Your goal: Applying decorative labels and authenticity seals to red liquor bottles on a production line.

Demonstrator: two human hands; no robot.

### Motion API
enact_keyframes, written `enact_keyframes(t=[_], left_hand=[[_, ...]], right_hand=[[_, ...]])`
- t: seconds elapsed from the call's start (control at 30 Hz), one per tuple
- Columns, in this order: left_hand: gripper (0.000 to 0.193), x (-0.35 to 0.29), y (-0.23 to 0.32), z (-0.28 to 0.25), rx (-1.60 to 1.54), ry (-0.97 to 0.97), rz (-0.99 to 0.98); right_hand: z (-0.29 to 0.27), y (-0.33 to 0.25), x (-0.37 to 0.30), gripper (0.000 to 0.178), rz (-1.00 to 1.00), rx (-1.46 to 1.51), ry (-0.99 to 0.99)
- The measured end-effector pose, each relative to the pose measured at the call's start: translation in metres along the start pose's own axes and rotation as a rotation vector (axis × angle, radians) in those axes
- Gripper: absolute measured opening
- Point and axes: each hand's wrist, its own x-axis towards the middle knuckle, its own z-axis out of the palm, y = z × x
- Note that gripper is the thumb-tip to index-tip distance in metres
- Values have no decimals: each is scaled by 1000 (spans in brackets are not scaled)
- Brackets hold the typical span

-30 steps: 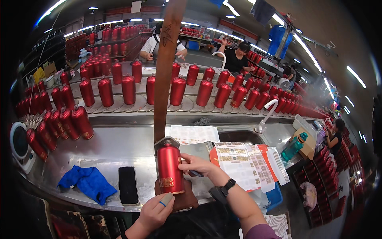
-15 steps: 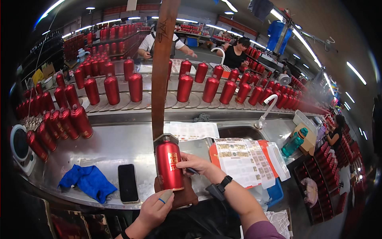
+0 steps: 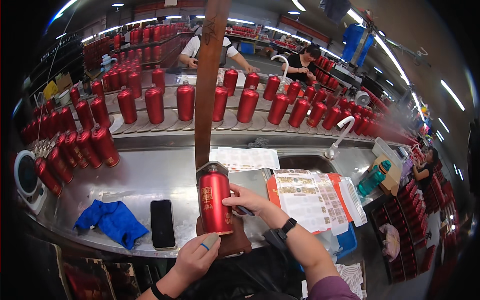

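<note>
A red metallic bottle [image 3: 216, 210] with gold print stands nearly upright in front of me, over a brown leather-like pad [image 3: 234, 245]. My right hand [image 3: 247, 200] is closed on its right side, thumb laid across the front. A dark, slim tool [image 3: 245, 210] sticks out beneath the right fingers; its kind is unclear. At the bottle's base, the closed fingers of my left hand [image 3: 197, 257] press against the bottom edge. One of those fingers wears a tan covering and a blue band. Behind the bottle's neck is a dark angular holder [image 3: 204, 170] beside the wooden post [image 3: 206, 90].
A blue cloth [image 3: 112, 223] and a black phone [image 3: 163, 223] lie on the metal bench at left. Printed transfer sheets [image 3: 305, 197] sit at right near a sink [image 3: 305, 163] and white faucet [image 3: 341, 137]. Red bottles line the conveyor [image 3: 170, 125]; people work beyond.
The bottle in my hands has turned, its gold emblem shifting left and more gold print showing lower right. Bottles on the conveyor have moved right.
</note>
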Motion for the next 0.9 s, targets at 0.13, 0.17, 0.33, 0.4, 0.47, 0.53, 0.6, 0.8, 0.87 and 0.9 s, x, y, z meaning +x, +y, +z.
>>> enact_keyframes(t=[0.13,0.17,0.33,0.4,0.47,0.53,0.6,0.8,0.87,0.9], left_hand=[[29,-4,1,-5,4,-12,-27],[29,-3,1,-7,-4,-8,-35],[28,1,-2,1,-21,8,-4],[28,1,-4,-1,-10,17,15],[29,-2,-8,-2,0,5,14],[30,-8,-11,-1,1,-20,-9],[32,-9,-12,-1,-14,-18,5],[32,-8,-8,1,-36,-28,26],[32,-6,-10,-2,-37,-41,19],[32,-5,-10,-3,-39,-48,19]], right_hand=[[40,-23,-3,106,-48,-794,372],[34,-23,0,106,-29,-779,350],[-16,-2,3,65,87,109,-45],[-9,-7,5,71,91,106,9],[13,-19,4,80,28,-94,155],[27,-22,10,91,14,-604,345],[21,-26,8,90,56,-525,281],[1,-13,-1,85,124,92,-1],[18,-11,4,86,47,-43,117],[23,-12,4,87,-34,-184,239]])
